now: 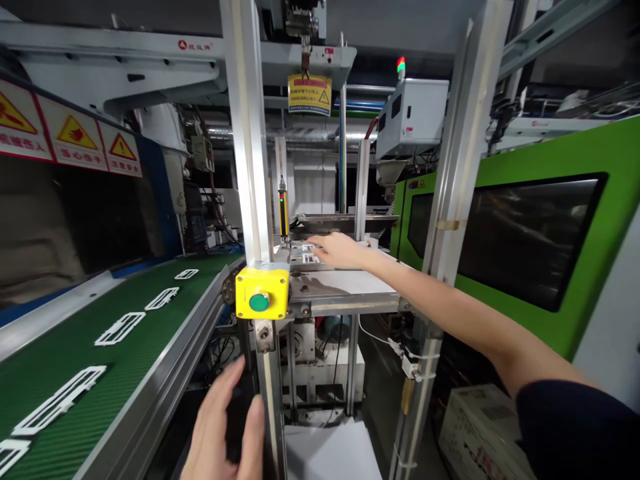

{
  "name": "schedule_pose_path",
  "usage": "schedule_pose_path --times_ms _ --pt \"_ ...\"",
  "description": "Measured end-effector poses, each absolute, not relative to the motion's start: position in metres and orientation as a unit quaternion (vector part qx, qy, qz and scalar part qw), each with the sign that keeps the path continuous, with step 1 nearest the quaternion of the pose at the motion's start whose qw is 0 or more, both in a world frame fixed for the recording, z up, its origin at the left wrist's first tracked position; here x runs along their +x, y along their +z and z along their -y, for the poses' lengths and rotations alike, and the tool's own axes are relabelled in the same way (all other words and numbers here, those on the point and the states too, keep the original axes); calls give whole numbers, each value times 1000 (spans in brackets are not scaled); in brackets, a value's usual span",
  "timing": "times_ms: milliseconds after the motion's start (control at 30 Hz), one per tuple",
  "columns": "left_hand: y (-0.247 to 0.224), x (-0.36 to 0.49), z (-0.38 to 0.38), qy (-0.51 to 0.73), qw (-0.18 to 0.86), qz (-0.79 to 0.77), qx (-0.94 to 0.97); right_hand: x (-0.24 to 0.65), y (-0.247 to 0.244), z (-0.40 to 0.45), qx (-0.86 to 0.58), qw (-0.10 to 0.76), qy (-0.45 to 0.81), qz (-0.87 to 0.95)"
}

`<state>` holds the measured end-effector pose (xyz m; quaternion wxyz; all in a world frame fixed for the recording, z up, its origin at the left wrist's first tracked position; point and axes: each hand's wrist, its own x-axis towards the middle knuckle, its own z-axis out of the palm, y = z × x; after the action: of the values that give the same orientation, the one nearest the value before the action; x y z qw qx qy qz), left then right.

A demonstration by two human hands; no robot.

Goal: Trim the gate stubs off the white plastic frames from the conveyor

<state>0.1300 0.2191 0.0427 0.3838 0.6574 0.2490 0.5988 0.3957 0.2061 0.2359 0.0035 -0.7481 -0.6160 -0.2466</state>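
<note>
Small white plastic parts [308,255] lie on a metal plate [345,283] at center, the right hand [337,250] open and flat, fingertips reaching over them. At bottom left, the left hand [223,423] curves by a dark post [237,413]; whether it grips, I cannot tell. White frames [120,328] ride a green conveyor belt [65,333] to the left.

The cam sat on the person's head, facing forward and tipped down, with the left hand [223,427] close in at the bottom and the right hand [340,250] farther out. It looked along the metal machine station [345,283], wide enough to catch the green conveyor belt [90,333] off to the left.
</note>
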Motion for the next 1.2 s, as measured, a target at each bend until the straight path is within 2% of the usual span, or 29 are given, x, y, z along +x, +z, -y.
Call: schedule_pose_path --times_ms 67,133,200,333,500,667,1000,1200 --pt "68 142 -228 616 146 -171 755 377 227 -173 -722 68 -301 620" --pt "79 156 -237 594 -20 -152 790 359 212 -136 -663 129 -345 651" --pt "79 168 -244 573 -111 -176 793 343 192 -102 -591 171 -364 699" --pt "76 178 -240 518 -197 -235 799 333 155 -61 -485 207 -386 757" --pt "85 165 -229 438 -205 -268 833 332 137 -76 -461 259 -367 765" --pt "67 136 -221 449 -169 -267 836 307 146 -122 -447 371 -379 720" --pt "8 97 -217 469 -157 -263 828 280 159 -191 -497 372 -419 663" --pt "-22 87 -222 502 -133 -256 815 274 157 -164 -428 450 -337 708"
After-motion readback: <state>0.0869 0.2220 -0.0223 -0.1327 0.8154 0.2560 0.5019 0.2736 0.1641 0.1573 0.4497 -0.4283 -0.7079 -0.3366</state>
